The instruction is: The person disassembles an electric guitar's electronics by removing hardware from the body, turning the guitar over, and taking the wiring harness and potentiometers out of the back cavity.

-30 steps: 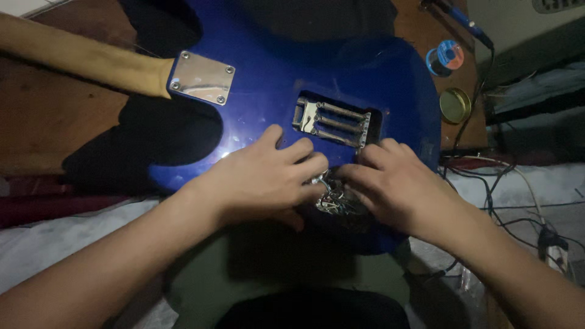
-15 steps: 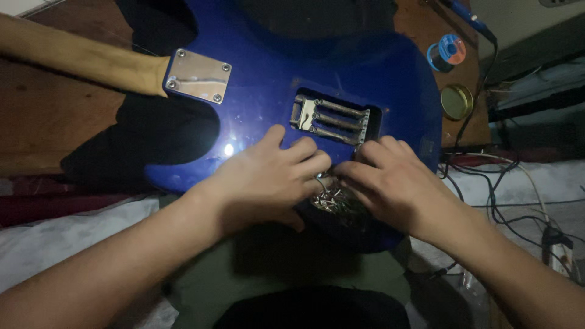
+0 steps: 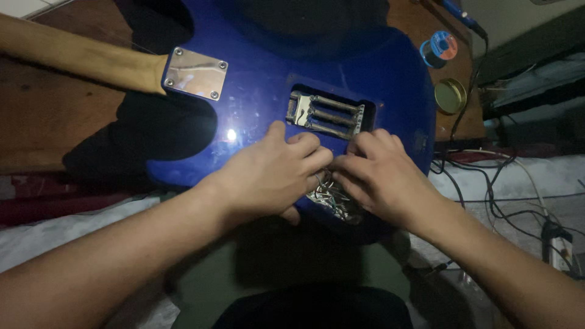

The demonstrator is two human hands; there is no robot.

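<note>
A blue electric guitar body lies back side up, its wooden neck running off to the left under a metal neck plate. An open cavity with springs sits in the middle of the back. My left hand and my right hand meet fingertip to fingertip just below that cavity, over a foil-lined compartment with thin wires. Both sets of fingers are curled and pinching at the wires; what exactly each holds is hidden under them.
A solder spool, a round brass tin lid and a blue-handled tool with a black cord lie on the wooden table at the upper right. Black cables and a power strip trail at the right.
Both hands stay over the wire compartment with only small finger movements. The view has shifted slightly.
</note>
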